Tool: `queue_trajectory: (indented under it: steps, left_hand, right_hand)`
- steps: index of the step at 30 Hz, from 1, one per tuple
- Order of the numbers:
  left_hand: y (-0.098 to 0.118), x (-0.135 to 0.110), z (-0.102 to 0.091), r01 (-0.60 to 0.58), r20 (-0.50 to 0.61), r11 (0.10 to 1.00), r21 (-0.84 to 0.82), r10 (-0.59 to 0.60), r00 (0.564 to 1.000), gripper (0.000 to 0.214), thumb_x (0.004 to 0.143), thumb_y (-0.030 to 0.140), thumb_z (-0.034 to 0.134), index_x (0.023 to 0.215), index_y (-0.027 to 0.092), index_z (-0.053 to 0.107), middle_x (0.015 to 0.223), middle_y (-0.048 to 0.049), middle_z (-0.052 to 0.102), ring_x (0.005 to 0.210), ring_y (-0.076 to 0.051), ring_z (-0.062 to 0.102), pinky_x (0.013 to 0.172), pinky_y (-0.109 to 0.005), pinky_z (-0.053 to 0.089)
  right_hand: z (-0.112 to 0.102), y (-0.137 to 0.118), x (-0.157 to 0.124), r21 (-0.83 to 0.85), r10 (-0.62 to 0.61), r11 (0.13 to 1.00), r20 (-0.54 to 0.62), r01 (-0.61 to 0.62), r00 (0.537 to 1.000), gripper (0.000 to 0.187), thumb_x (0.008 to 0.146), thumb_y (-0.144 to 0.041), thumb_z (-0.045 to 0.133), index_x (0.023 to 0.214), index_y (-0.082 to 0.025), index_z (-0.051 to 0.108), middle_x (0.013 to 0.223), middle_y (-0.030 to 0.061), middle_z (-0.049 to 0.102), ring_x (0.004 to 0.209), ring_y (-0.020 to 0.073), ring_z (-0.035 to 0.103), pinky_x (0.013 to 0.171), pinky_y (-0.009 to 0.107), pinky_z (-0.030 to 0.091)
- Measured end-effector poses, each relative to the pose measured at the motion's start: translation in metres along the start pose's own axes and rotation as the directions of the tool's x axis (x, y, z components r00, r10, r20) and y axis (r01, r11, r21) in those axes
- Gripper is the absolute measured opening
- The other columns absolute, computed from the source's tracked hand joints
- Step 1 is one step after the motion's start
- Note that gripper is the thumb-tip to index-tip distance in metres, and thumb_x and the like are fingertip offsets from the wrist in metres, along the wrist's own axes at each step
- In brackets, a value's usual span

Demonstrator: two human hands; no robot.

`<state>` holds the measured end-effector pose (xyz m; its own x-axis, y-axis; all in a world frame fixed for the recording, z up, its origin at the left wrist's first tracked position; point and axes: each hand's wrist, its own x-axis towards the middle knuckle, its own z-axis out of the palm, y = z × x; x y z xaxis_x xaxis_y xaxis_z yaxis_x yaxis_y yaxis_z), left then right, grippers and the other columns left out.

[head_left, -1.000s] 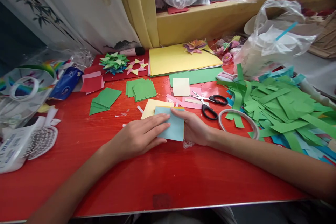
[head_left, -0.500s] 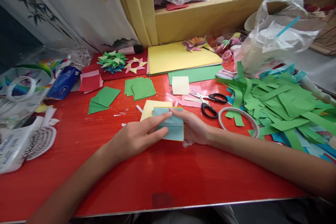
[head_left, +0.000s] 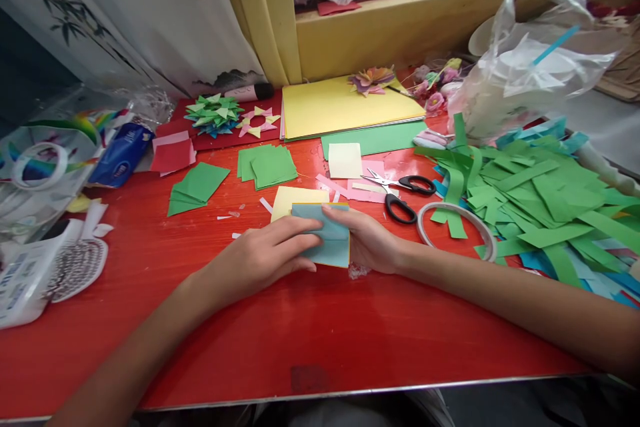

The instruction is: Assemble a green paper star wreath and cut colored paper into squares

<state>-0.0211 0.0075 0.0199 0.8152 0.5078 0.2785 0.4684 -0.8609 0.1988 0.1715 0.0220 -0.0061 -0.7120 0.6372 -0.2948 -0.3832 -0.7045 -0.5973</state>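
Note:
A small stack of square light-blue paper with a thin yellow edge is held between both hands above the red table. My right hand grips its right side, thumb lying on top and the other fingers mostly hidden behind. My left hand is closed over the left side, its fingertips on the blue face. A crease or step runs across the paper. Just behind it lies a pale yellow sheet, partly covered. Black-handled scissors rest open to the right, beside a roll of tape.
Green paper squares lie beyond my hands. Green and blue strips heap at right, below a plastic bag with a cup. Folded paper stars stand at the back left. A hairbrush lies at left.
My left fingers have curled and drawn slightly back and down over the blue paper; before, the index finger stretched toward the right thumb. My right hand and the paper have barely moved.

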Motion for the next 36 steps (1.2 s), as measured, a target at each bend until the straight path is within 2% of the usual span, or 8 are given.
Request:
queue_trajectory:
  steps: [5,10,17,21,24,28,32,36]
  left_hand:
    - [0.000,0.000,-0.002,0.036,0.029,0.997,-0.071,-0.034,0.999,0.023,0.086,0.024,0.049,0.107,0.018,0.054,0.119,-0.0101,0.055,0.106,-0.019,0.055,0.085,-0.030,0.051]
    - [-0.001,0.000,-0.003,0.072,0.055,0.992,-0.105,-0.066,0.996,0.021,0.087,0.022,0.048,0.106,0.019,0.055,0.119,-0.0087,0.055,0.106,-0.017,0.055,0.084,-0.027,0.051]
    - [0.000,-0.002,0.003,-0.020,-0.057,1.000,0.009,0.021,0.998,0.034,0.086,0.008,0.042,0.119,0.018,0.040,0.117,-0.0100,0.057,0.103,-0.015,0.057,0.073,-0.023,0.051]
    - [0.004,-0.002,0.002,-0.109,-0.044,0.988,0.114,0.114,0.992,0.025,0.088,0.012,0.041,0.111,0.020,0.046,0.117,-0.0104,0.058,0.090,-0.015,0.062,0.063,-0.023,0.050]
    - [0.006,0.002,0.002,-0.118,-0.087,0.981,0.157,0.133,0.987,0.016,0.087,0.015,0.044,0.102,0.015,0.050,0.109,-0.0117,0.062,0.090,-0.016,0.063,0.064,-0.023,0.050]
    - [0.004,0.002,0.005,-0.126,-0.091,0.976,0.178,0.144,0.985,0.017,0.083,0.020,0.053,0.099,0.013,0.052,0.108,-0.0127,0.062,0.092,-0.018,0.061,0.069,-0.025,0.051]
    - [0.001,-0.001,0.008,-0.105,-0.132,0.989,0.106,0.118,0.984,0.020,0.086,0.007,0.044,0.103,0.013,0.051,0.104,-0.0112,0.063,0.092,-0.016,0.061,0.069,-0.023,0.050]
    - [0.001,-0.004,0.010,-0.053,-0.135,0.992,0.119,0.069,0.988,0.025,0.087,0.006,0.039,0.109,0.015,0.048,0.107,-0.0100,0.062,0.095,-0.014,0.061,0.071,-0.021,0.050]
  right_hand:
    - [0.001,0.000,0.000,-0.008,0.003,1.000,-0.021,-0.003,1.000,0.034,0.094,-0.031,0.033,0.112,-0.014,0.056,0.088,0.0077,0.065,0.070,0.0127,0.059,0.069,0.024,0.049]
    - [0.002,0.000,0.000,-0.030,-0.015,0.999,-0.016,0.015,1.000,0.032,0.094,-0.029,0.033,0.111,-0.014,0.056,0.080,0.0062,0.065,0.069,0.0133,0.060,0.065,0.023,0.049]
    - [0.003,0.000,-0.001,-0.017,-0.035,0.999,0.003,0.035,0.999,0.033,0.094,-0.027,0.031,0.112,-0.012,0.055,0.079,0.0061,0.066,0.070,0.0141,0.061,0.069,0.026,0.050]
    - [0.004,-0.001,-0.001,-0.022,-0.009,1.000,-0.013,0.009,1.000,0.035,0.095,-0.027,0.029,0.113,-0.011,0.055,0.071,0.0044,0.065,0.065,0.0126,0.061,0.068,0.023,0.049]
    - [0.003,-0.001,0.000,-0.017,-0.012,1.000,-0.023,0.012,1.000,0.035,0.095,-0.027,0.030,0.114,-0.011,0.054,0.077,0.0056,0.066,0.066,0.0123,0.061,0.068,0.023,0.049]
    - [0.001,0.000,0.001,-0.016,-0.023,1.000,-0.016,0.023,1.000,0.035,0.095,-0.028,0.031,0.115,-0.011,0.053,0.086,0.0076,0.066,0.069,0.0131,0.062,0.067,0.024,0.050]
    - [-0.001,0.001,0.001,-0.001,-0.031,1.000,0.027,0.031,0.999,0.034,0.095,-0.026,0.029,0.114,-0.010,0.053,0.088,0.0083,0.066,0.075,0.0141,0.063,0.072,0.026,0.050]
    - [0.000,0.001,0.001,0.021,-0.032,0.999,0.074,0.031,0.997,0.035,0.096,-0.026,0.026,0.117,-0.011,0.050,0.091,0.0087,0.066,0.075,0.0156,0.063,0.070,0.030,0.051]
